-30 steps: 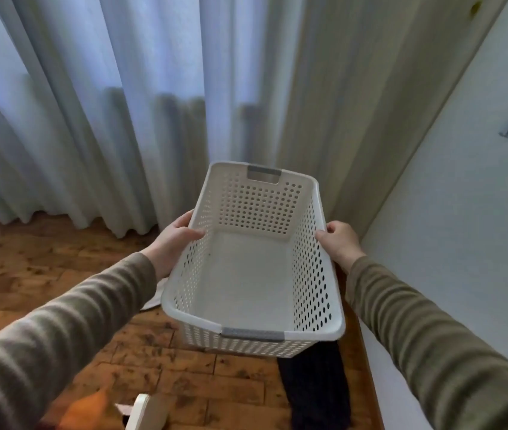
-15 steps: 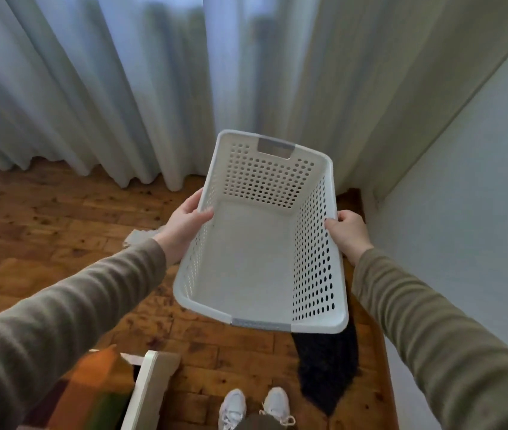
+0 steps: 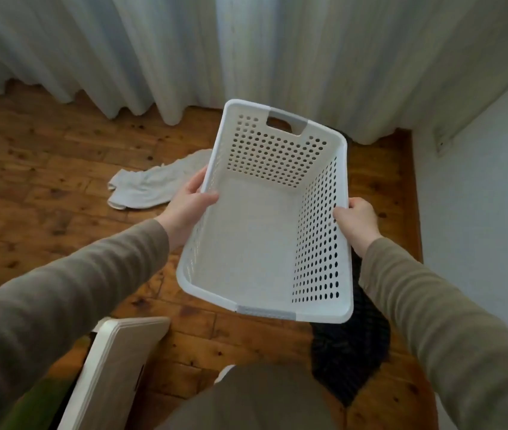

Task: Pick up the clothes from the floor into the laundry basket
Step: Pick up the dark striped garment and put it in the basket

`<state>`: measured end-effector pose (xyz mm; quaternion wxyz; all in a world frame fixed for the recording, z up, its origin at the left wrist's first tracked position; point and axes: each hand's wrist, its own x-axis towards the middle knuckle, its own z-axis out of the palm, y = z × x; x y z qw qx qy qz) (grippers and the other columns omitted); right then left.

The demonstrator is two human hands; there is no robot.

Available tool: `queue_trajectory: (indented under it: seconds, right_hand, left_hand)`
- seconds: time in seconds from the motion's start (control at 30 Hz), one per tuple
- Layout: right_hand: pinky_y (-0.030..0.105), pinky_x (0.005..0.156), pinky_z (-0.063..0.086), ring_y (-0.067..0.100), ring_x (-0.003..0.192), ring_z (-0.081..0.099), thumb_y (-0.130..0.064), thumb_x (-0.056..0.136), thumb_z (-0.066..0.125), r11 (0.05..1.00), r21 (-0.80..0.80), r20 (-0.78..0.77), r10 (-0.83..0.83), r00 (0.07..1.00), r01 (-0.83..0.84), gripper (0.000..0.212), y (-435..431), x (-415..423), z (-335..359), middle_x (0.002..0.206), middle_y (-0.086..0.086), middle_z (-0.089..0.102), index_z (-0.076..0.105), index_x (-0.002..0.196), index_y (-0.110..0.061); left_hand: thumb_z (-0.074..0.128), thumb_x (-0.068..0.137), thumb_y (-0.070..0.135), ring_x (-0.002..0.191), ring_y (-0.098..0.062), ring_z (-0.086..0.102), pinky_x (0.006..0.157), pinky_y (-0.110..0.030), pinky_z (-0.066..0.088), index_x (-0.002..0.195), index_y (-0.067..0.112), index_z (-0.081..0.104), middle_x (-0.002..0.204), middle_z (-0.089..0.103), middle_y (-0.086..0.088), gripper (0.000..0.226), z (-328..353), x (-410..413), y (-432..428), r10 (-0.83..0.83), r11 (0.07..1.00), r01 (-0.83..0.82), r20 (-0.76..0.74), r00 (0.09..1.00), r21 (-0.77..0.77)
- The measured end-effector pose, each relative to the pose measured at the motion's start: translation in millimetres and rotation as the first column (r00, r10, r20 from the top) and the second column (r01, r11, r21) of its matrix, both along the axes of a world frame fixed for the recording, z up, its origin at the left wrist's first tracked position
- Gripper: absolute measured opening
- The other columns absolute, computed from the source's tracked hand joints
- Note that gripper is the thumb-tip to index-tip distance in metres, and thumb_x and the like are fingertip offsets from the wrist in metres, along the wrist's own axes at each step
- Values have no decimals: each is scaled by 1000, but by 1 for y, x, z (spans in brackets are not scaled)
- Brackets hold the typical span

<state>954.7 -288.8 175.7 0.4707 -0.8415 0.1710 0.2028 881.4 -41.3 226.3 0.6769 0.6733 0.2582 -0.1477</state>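
Above the wooden floor (image 3: 44,150), the empty laundry basket (image 3: 277,156) is being held aloft by its two long rims, probably to keep it level for setting down beside the clothes. The left rim is being gripped by the left hand (image 3: 189,206), thumb hooked inside, fingers curled outside; the right rim is being clasped by the closed fingers of the right hand (image 3: 356,221). A white garment (image 3: 153,184) is lying just left; a dark garment (image 3: 349,361) is being partly hidden underneath.
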Motion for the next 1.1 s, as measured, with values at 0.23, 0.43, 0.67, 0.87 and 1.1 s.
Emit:
queue_trajectory:
  seconds: [0.23,0.43,0.67,0.87,1.1]
  right_hand:
    - [54,88,52,41,99,62,-11,90,44,1000,6,25,29,999,-29,27,5,21,-147,109,24,63,56,109,3]
    - [47,85,55,35,93,65,-17,90,46,998,47,69,42,997,-46,27,7,38,-251,105,20,65,58,107,0]
    - [47,88,54,34,98,64,-19,93,45,993,115,83,15,996,-24,30,6,45,-327,109,19,64,56,114,-2]
    - [38,74,46,28,82,55,-18,94,40,986,162,79,-48,996,34,30,-5,36,-362,93,19,56,55,106,5]
    - [33,65,38,25,74,45,-14,94,33,967,241,-3,-80,997,78,19,-25,27,-390,85,17,49,49,85,-8]
  left_hand:
    - [51,90,16,92,-22,66,51,-30,57,123,49,48,109,62,2,46,-139,15,10,37,999,-37,13,999,-2]
    - [49,91,14,93,-21,64,48,-29,57,133,43,42,111,61,1,51,-238,31,12,38,999,-39,37,999,8]
    - [51,91,13,92,-20,65,46,-28,55,129,46,46,111,61,3,50,-309,43,9,20,1000,-21,77,997,21]
    - [50,90,11,81,-18,68,43,-29,54,129,46,45,103,61,6,53,-335,42,2,27,999,-28,73,997,19]
    - [53,89,12,64,-12,72,44,-29,54,125,49,46,97,62,8,52,-358,34,-18,49,998,-52,78,996,44]
